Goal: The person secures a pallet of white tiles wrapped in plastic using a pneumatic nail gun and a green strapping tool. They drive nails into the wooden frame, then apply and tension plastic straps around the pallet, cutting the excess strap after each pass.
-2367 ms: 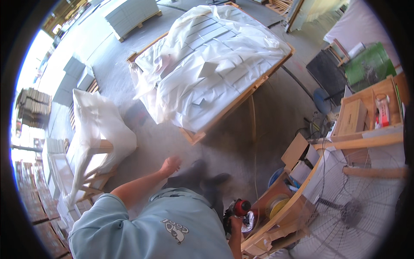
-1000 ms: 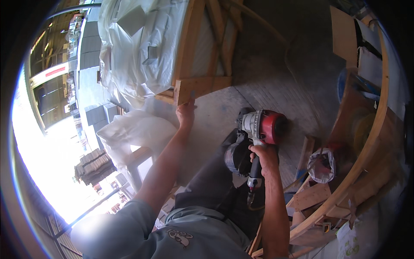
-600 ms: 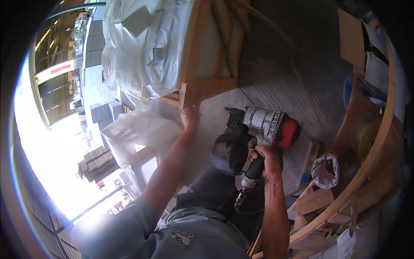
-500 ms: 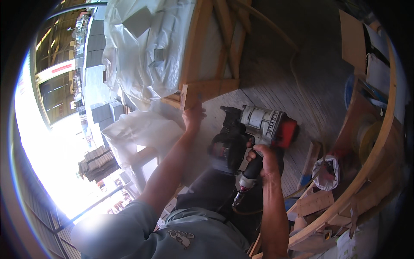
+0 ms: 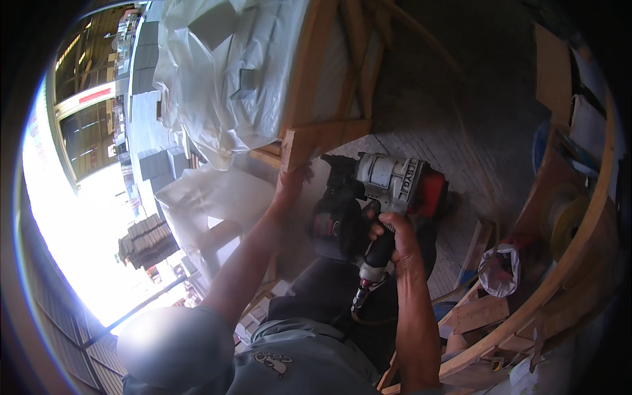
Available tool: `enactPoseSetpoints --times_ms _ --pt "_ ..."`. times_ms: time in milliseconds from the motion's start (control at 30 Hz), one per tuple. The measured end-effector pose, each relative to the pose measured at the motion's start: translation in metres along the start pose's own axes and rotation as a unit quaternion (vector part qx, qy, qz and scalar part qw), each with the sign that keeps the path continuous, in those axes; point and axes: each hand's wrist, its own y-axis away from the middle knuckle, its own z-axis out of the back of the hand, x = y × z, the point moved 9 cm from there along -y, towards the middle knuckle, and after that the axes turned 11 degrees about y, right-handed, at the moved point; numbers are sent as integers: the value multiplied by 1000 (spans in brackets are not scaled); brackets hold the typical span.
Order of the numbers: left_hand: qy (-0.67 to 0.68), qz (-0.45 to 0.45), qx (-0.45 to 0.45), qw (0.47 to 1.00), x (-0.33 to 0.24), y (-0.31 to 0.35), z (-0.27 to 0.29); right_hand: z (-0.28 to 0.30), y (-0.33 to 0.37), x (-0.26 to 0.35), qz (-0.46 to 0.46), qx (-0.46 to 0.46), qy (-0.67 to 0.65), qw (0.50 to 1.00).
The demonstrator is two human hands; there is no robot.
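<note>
My right hand (image 5: 397, 237) is wrapped around the black grip of a coil nail gun (image 5: 390, 176), which has a grey body, a red end cap and a dark round magazine. An air hose fitting hangs from the bottom of its handle. The gun's nose points left, just below a short wooden board (image 5: 332, 137) and apart from it. My left hand (image 5: 291, 185) grips that board's near left end from below, fingers closed and partly hidden. The board lies across the lower corner of a wooden crate frame (image 5: 309, 66) around a load wrapped in clear plastic sheet (image 5: 227, 99).
Another plastic-covered object (image 5: 210, 197) stands left of my left arm. At right, a curved-looking wooden rail (image 5: 559, 283) borders a white plastic bag (image 5: 500, 270), wood offcuts (image 5: 480, 315) and a yellowish spool (image 5: 569, 227). An air hose (image 5: 484, 164) trails over the grooved floor.
The nail gun in my right hand has shifted slightly left and up, its nose closer to the board. My left hand stays at the board's end; the whole view has shifted a little.
</note>
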Motion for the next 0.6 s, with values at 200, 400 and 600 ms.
enactPoseSetpoints --times_ms 200,400,600 --pt "-53 -52 13 997 -1 0 4 -4 -25 -17 -55 5 12 998" --pt "-153 -33 -14 988 15 -2 17 20 -12 15 26 -24 36 999" --pt "-255 -5 -114 960 -12 37 45 67 13 11 -31 -141 45 989"
